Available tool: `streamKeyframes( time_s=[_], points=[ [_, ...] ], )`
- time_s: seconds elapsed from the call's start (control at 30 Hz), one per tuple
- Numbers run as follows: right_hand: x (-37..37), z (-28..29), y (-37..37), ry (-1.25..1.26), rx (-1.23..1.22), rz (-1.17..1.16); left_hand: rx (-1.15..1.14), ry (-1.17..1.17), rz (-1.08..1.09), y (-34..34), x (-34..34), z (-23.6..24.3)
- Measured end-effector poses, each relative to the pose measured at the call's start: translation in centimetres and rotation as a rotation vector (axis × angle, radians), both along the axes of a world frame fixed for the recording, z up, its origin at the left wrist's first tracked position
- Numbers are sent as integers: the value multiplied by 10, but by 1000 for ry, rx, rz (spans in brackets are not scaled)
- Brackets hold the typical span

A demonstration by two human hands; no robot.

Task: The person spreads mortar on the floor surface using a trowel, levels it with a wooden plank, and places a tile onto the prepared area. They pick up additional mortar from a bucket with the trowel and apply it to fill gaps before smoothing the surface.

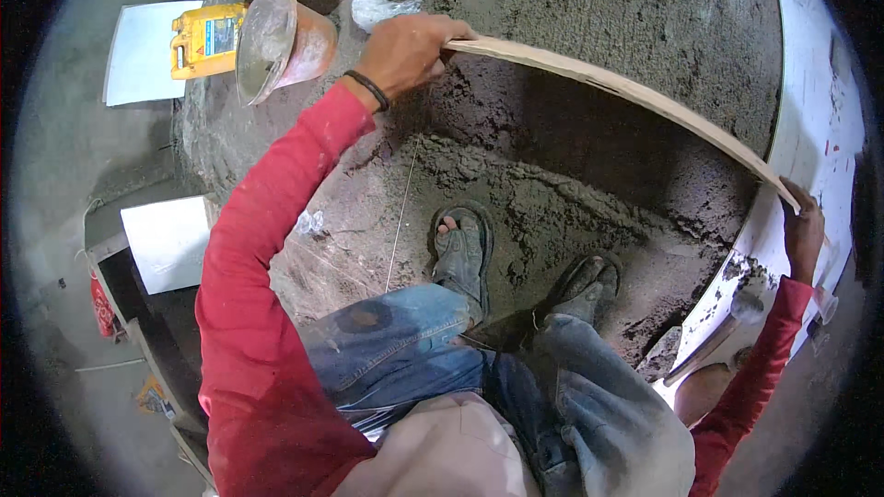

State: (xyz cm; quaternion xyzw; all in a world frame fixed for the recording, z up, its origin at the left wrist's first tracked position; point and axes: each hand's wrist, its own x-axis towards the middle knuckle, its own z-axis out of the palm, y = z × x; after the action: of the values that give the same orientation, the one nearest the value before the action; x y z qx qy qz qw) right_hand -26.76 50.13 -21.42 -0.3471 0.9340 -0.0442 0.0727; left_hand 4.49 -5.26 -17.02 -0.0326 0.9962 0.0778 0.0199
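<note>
My left hand is closed round the left end of a long, thin, pale board, seen mostly along its edge. My right hand grips the other end, at far right. The lens makes the board look bowed. It spans the grey, wet-looking mortar bed, and a dark shadowed patch lies just on the near side of it. Whether it touches the mortar, I cannot tell. The fingers under each end are partly hidden.
Left of my left hand stand a dirty bucket, tilted, and a yellow jerrycan. White square panels lie at left. A thin string crosses the floor by my sandalled feet. A white surface edges the mortar at right.
</note>
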Motion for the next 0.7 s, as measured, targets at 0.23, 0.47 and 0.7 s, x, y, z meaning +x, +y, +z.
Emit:
streamKeyframes(
  time_s=[0.23,0.47,0.7],
  points=[
    [52,8,55,-12,16,34,110,-71,28,48,64,-23],
    [64,14,82,-174,97,86,179,-256,30,58,71,12],
    [-36,-23,24,72,-74,117,59,-2,22,-1,-18,-5]
  ],
)
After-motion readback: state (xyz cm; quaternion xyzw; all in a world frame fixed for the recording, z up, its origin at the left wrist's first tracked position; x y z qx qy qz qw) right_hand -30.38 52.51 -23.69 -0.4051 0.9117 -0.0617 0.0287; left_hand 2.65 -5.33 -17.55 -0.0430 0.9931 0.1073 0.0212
